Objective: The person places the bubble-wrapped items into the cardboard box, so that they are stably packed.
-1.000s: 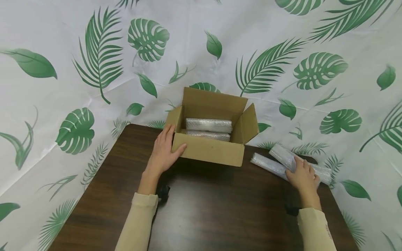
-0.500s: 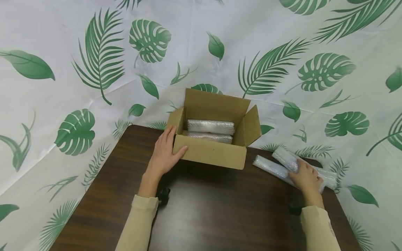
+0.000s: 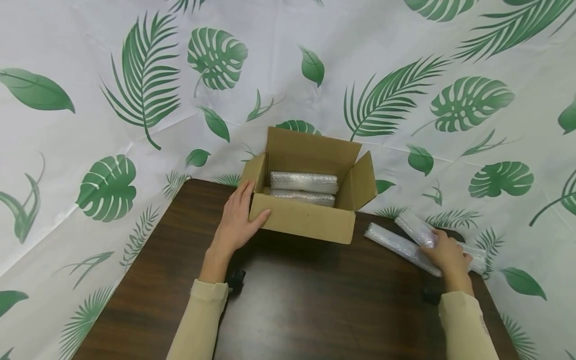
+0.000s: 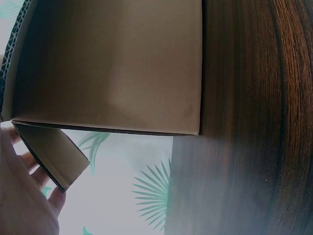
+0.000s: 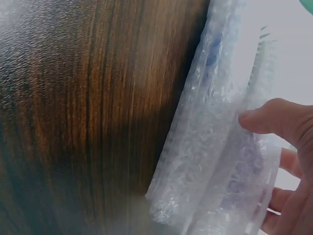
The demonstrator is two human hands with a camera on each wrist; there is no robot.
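An opened cardboard box (image 3: pixel 301 218) stands at the back of the table, its flaps spread. Inside lie two bubble-wrapped bundles, an upper one (image 3: pixel 303 182) and a lower one (image 3: pixel 302 197). My left hand (image 3: pixel 236 220) rests at the box's left front corner, fingers along the side flap (image 4: pixel 54 152), thumb against the front flap. At the right, my right hand (image 3: pixel 450 257) holds a bubble-wrapped roll (image 3: pixel 411 227), thumb on top (image 5: pixel 249 171) and fingers at its far side. A second bubble-wrapped roll (image 3: pixel 396 245) lies on the table beside it.
The dark wood-grain table (image 3: pixel 292 310) stretches toward me in front of the box. A white sheet (image 3: pixel 279 60) printed with green leaves hangs behind and around the table. Black wrist straps (image 3: pixel 236 280) show at both forearms.
My right hand and its roll have shifted slightly right, uncovering the near end of the second roll. The left hand keeps its place at the box; the head view has turned a little.
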